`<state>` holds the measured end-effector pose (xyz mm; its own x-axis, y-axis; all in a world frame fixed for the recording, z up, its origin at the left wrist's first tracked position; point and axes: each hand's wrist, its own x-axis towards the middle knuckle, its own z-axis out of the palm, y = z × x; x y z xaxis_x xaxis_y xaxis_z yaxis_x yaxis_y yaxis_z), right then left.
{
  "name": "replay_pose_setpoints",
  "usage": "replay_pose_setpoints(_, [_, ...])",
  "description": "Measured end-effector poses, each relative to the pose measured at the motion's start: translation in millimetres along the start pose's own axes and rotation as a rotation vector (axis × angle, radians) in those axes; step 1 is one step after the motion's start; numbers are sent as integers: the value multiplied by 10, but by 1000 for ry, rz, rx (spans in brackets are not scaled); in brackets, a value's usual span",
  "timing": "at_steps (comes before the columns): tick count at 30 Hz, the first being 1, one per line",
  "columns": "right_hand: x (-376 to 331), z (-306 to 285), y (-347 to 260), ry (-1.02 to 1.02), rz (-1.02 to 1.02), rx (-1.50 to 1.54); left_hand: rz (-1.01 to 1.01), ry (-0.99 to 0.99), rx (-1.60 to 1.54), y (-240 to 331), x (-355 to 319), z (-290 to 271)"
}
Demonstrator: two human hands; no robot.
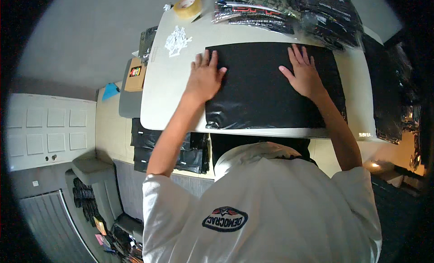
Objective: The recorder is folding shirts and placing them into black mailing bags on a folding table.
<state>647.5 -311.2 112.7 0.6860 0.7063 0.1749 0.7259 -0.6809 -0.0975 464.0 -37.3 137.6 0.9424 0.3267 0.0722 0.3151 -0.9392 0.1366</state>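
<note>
A flat black plastic sheet or bag lies spread on the white table in front of me, its near edge along the table's front edge. My left hand rests flat at the sheet's left edge, fingers stretched out, partly on the white top. Toward the far right part of the sheet, my right hand lies flat with fingers spread and thumb out. Neither hand grips anything. Whether the black piece is one layer or a filled bag, I cannot tell.
Clear-wrapped packages of dark clothing lie along the table's far side. A tape roll and a pile of small white strips sit far left. Black packages are stacked below the near edge. A cardboard box stands on a grey surface.
</note>
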Motion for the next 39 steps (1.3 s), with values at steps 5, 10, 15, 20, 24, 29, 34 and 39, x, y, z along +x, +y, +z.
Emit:
replay_pose_setpoints(5, [-489, -204, -738, 6, -264, 313, -22, 128, -392, 638, -789, -406])
replay_pose_setpoints(10, [-784, -306, -1030, -82, -309, 219, -584, 162, -411, 218, -1646, -516])
replay_pose_setpoints(15, [-326, -522, -1484, -26, -494, 236, -667, 230, -716, 259, -1943, -248])
replay_pose_setpoints(20, [348, 55, -1784, -3, -794, 228, -747, 345, -765, 542, -1887, -215])
replay_pose_setpoints(24, [489, 278, -1827, -59, -796, 185, -785, 389, -729, 586, -1918, -151])
replay_pose_setpoints(29, [513, 328, -1799, -12, -798, 225, -793, 379, -809, 524, -1952, -107])
replay_pose_setpoints(34, [459, 146, -1888, -107, -751, 281, -724, 428, -690, 601, -1885, -204])
replay_pose_setpoints(39, [374, 57, -2092, -53, -1090, 560, -725, 441, -595, 724, -1857, -166])
